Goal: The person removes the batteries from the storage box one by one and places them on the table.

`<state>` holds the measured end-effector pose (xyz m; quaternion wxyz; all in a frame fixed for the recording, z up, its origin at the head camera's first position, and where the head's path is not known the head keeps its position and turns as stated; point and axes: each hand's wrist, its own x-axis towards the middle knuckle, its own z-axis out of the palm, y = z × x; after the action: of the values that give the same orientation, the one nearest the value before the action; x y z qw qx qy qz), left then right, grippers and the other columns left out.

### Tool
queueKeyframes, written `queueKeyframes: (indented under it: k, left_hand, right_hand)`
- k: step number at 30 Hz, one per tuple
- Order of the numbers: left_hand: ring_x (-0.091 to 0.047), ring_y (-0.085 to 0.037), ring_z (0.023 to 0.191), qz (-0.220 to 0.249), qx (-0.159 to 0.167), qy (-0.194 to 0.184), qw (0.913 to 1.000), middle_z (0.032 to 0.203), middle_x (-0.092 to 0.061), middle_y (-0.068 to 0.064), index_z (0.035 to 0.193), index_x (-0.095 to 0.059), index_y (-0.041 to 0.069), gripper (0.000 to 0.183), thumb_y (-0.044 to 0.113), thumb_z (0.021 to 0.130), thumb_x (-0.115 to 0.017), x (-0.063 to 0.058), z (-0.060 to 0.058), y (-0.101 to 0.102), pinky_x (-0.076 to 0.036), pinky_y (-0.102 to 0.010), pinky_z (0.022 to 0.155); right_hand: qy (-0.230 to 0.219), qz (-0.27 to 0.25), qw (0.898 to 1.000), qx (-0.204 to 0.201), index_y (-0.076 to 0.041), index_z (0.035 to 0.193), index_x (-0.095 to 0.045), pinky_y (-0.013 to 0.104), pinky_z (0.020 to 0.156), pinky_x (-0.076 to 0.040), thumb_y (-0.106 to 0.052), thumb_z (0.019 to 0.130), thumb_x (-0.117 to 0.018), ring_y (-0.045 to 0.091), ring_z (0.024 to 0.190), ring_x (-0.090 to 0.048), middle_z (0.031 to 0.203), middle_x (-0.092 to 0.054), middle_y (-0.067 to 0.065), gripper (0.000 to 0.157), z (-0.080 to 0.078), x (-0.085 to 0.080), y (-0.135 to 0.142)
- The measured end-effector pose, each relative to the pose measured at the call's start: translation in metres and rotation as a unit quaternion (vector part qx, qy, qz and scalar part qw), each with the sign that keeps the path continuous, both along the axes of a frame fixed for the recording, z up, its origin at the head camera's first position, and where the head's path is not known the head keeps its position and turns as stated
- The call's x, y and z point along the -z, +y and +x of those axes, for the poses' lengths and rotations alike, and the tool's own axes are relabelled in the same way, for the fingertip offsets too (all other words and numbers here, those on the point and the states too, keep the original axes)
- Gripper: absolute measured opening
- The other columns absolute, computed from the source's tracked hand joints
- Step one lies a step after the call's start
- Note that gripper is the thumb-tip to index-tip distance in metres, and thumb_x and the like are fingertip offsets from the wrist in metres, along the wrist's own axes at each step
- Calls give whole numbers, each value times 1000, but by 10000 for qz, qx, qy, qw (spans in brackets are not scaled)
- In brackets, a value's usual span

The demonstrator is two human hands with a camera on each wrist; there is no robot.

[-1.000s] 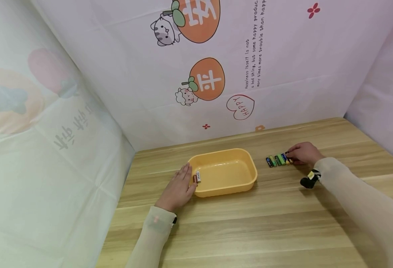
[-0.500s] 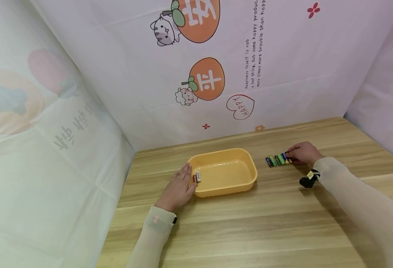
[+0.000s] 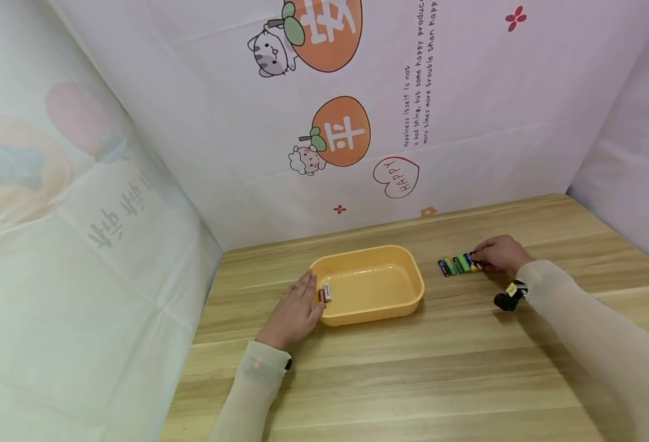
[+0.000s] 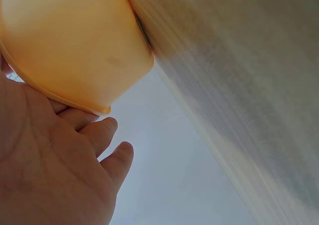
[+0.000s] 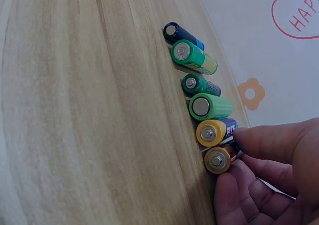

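Observation:
My right hand [image 3: 500,253] is at the right end of a row of batteries on the wooden table. In the right wrist view, its thumb and fingers pinch a copper-and-black battery [image 5: 218,159]. Beside that lie a yellow-and-blue battery [image 5: 208,131], a light green battery [image 5: 214,107] and several others. My left hand [image 3: 293,313] rests along the left rim of a yellow plastic basin [image 3: 374,315], its fingers nearly straight. The left wrist view has the fingertips right at the basin's rim. A red battery [image 3: 322,295] and a white battery [image 3: 328,291] lie inside, near that hand.
Behind the wooden table [image 3: 390,380] hangs a white printed cloth [image 3: 468,147], with more cloth to the left and right. The battery row sits to the right of the basin, between it and my right hand.
Almost nothing differs; both hands, the basin and the battery row keep their places, with only a very slight shift of the head view.

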<state>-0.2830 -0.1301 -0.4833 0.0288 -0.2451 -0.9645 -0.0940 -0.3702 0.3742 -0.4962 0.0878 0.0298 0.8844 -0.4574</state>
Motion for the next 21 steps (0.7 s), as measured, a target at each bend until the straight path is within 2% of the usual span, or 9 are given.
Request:
queueKeyframes:
  k: [7,21]
  left_hand:
    - [-5,-18,147,30,43,9,10000,162,-9,-9,155,-16,1,64,38,105,-34,0,0,-1,-13,-40,117]
    - [-6,-17,147,102,38,-4,9999,162,-11,-10,154,-18,1,64,37,105,-35,-1,0,0,-14,-41,117]
  right_hand:
    - [29,-13,10000,71,13,119,-59,32,66,-57,-17,92,-65,18,80,-62,104,-66,20,41,0,1,0]
    - [-36,-284,9995,92,16,124,-53,32,72,-57,-16,95,-60,18,86,-63,112,-63,25,43,3,-2,-1]
